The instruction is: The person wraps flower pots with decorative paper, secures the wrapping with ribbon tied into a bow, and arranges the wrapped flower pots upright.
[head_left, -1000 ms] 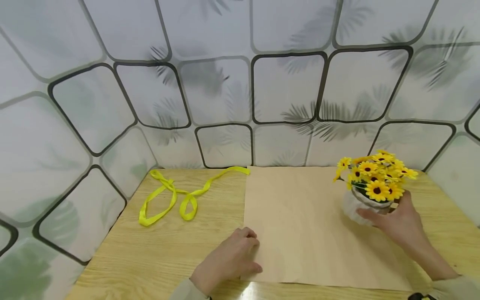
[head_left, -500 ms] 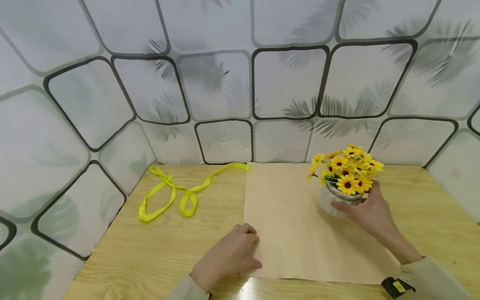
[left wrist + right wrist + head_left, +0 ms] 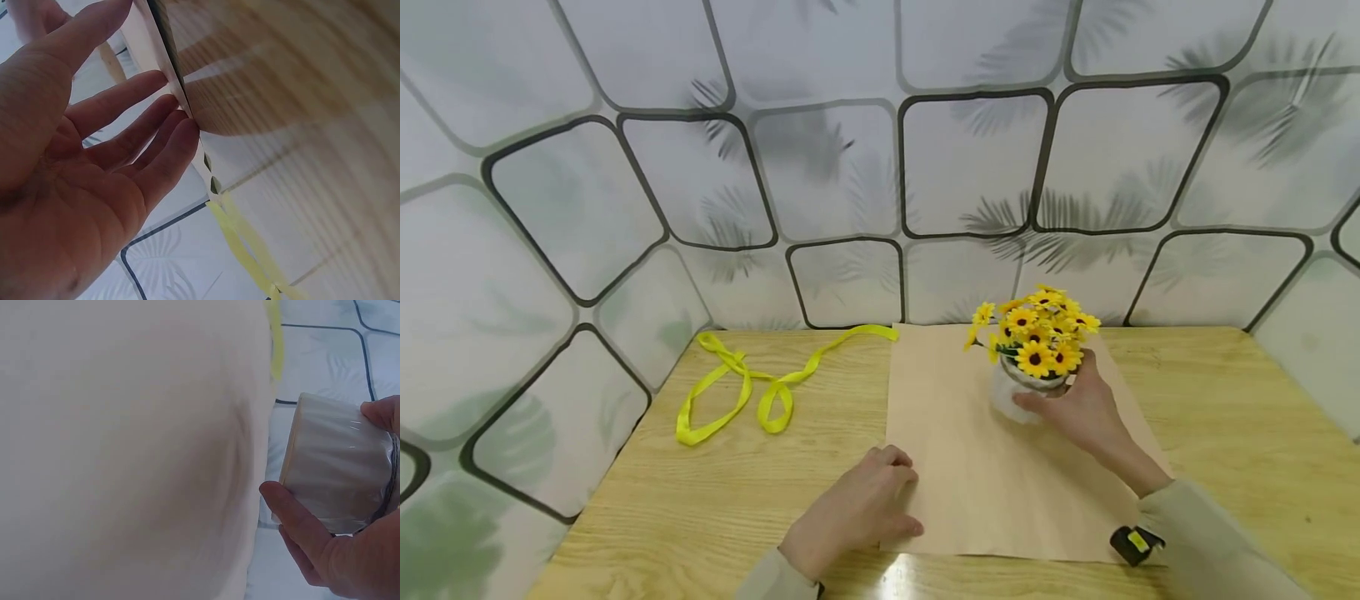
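In the head view, my right hand [image 3: 1093, 417] grips a flower pot [image 3: 1015, 400] from its right side, thumb in front. Yellow artificial sunflowers [image 3: 1037, 333] fill the pot, which is white with a dark cord near its rim. A gap shows between the pot [image 3: 340, 462] and the sheet below it in the right wrist view. That brown paper sheet [image 3: 962, 492] lies flat on the table. At its left edge rests my left hand [image 3: 857, 512]. The left wrist view shows this hand [image 3: 106, 156] with fingers loosely extended and fingertips touching the paper edge.
A yellow ribbon [image 3: 691, 437] lies in loops at the back left of the wooden table [image 3: 700, 508], one end reaching the paper's back corner. A patterned cloth wall [image 3: 970, 167] rises behind the table and on its left.
My right hand has carried the flower pot leftward, from the paper's right side toward its middle. My left hand has stayed at the paper's left edge.
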`<state>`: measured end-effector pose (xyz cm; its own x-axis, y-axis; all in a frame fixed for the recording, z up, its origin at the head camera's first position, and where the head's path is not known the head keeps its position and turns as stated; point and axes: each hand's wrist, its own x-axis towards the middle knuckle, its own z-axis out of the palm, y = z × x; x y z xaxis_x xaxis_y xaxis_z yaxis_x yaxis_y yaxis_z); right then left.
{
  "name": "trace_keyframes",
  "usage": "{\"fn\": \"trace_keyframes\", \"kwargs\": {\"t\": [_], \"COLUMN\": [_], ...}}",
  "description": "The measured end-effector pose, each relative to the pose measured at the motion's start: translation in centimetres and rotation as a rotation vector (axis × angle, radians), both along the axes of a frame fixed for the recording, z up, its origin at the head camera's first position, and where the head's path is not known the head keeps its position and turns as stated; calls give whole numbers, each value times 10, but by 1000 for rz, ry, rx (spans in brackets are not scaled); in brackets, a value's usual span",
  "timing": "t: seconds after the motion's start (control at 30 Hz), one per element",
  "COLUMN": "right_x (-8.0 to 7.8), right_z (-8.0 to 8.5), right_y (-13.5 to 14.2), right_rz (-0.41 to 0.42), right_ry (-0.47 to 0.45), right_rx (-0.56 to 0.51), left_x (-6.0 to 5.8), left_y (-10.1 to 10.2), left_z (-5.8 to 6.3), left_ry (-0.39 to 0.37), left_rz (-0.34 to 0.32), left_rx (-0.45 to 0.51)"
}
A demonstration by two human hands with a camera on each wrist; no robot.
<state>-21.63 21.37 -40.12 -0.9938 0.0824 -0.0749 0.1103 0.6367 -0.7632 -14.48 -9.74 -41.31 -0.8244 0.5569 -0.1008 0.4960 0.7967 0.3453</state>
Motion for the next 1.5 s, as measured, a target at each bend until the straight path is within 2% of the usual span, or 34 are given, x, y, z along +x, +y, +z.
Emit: {"fn": "trace_keyframes", "kwargs": {"t": [0.4, 0.7, 0.9, 1.13, 1.5], "right_x": [-14, -24, -30, -32, -32], "right_z": [0, -7, -13, -14, -15], "right_y": [-34, -58, -72, -81, -85], "right_rz": [44, 96, 122, 136, 110], "right_ry": [21, 116, 152, 164, 152], "right_rx": [-38, -49, -66, -51, -6], "left_x": [-2, -3, -4, -4, -2], "left_y": [-1, -2, -1, 1, 1], "left_z": [-3, 0, -1, 0, 0], "left_ry": [28, 6, -30, -37, -21], "left_rz": [-21, -26, -1, 14, 11], "left_rx": [4, -9, -22, -25, -22]}}
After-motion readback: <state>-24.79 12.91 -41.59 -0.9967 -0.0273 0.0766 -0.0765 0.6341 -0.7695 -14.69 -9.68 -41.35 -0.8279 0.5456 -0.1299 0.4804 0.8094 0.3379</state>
